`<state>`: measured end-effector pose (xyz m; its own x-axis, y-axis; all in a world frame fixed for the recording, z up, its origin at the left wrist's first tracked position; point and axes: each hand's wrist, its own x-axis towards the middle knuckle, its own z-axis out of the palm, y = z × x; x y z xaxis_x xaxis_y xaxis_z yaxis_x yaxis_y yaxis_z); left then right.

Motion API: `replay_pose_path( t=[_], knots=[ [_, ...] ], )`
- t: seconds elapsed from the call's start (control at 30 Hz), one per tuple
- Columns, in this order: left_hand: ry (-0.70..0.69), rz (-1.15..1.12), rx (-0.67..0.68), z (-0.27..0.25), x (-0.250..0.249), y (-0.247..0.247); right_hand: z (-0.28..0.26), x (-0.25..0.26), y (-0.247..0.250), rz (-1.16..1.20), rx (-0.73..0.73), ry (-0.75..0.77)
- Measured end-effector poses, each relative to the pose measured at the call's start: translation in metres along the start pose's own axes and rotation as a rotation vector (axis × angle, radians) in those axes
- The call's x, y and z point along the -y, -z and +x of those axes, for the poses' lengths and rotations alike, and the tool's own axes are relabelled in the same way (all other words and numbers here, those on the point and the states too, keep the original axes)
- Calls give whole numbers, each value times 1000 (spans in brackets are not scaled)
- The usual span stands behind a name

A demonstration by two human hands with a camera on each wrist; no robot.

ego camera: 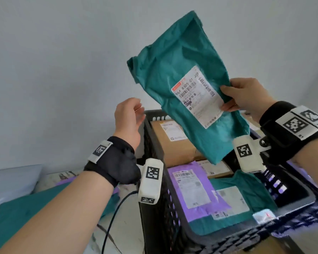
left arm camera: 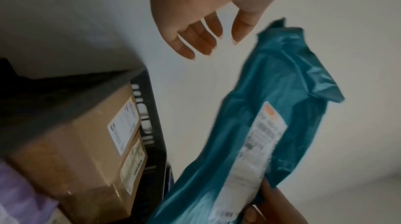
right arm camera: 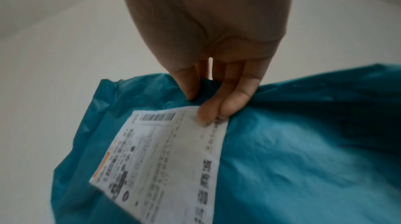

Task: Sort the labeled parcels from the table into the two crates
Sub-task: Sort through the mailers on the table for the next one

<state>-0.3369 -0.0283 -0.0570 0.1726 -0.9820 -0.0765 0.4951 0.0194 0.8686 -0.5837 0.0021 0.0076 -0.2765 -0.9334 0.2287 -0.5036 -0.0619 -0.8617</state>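
Observation:
My right hand [ego camera: 242, 97] pinches a teal mailer bag [ego camera: 176, 57] by its right edge and holds it up above the black crate [ego camera: 154, 162], its white label [ego camera: 197, 96] facing me. In the right wrist view the thumb and fingers [right arm camera: 230, 100] grip the teal mailer bag [right arm camera: 293, 150] at the label's corner. My left hand [ego camera: 128, 118] hovers empty to the left of the bag, fingers loosely spread [left arm camera: 201, 39], not touching it. The teal mailer bag [left arm camera: 271, 107] hangs to the right in the left wrist view.
The crate holds a brown carton [ego camera: 173, 143], a purple mailer [ego camera: 196, 191] and a teal mailer [ego camera: 246, 189]. A second crate's rim [ego camera: 286, 180] shows at right. More teal parcels [ego camera: 26, 213] lie on the table at lower left. A black cable [ego camera: 114, 213] hangs beside the crate.

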Motion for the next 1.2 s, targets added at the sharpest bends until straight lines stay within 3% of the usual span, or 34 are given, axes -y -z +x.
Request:
replay_pose_path(
  t=[0.17,0.3,0.4,0.6,0.67,0.8,0.87,0.97,1.07,1.2],
  knots=[
    [-164,46,-203,-16,39,-53,18,-65,45,-215,177,-30],
    [-314,65,-392,-22,64,-73,30,-100,56,-394,377,8],
    [-386,151,-439,-27,78,-81,34,-110,49,-479,536,74],
    [-395,375,-295,-32,95,-106,30,-113,21,-672,878,171],
    [-345,491,-210,-29,106,-108,33,-114,16,-709,897,206],
    [-307,829,-74,-25,121,-102,52,-108,22,-632,788,263],
    [-217,957,-31,-20,124,-99,58,-109,22,-643,797,260],
    [-58,1045,52,-19,127,-97,56,-122,14,-730,894,217],
    [78,1304,143,-18,133,-88,45,-139,1,-750,1041,132],
    [57,1436,151,-13,137,-84,30,-162,-15,-799,1163,76]
  ],
)
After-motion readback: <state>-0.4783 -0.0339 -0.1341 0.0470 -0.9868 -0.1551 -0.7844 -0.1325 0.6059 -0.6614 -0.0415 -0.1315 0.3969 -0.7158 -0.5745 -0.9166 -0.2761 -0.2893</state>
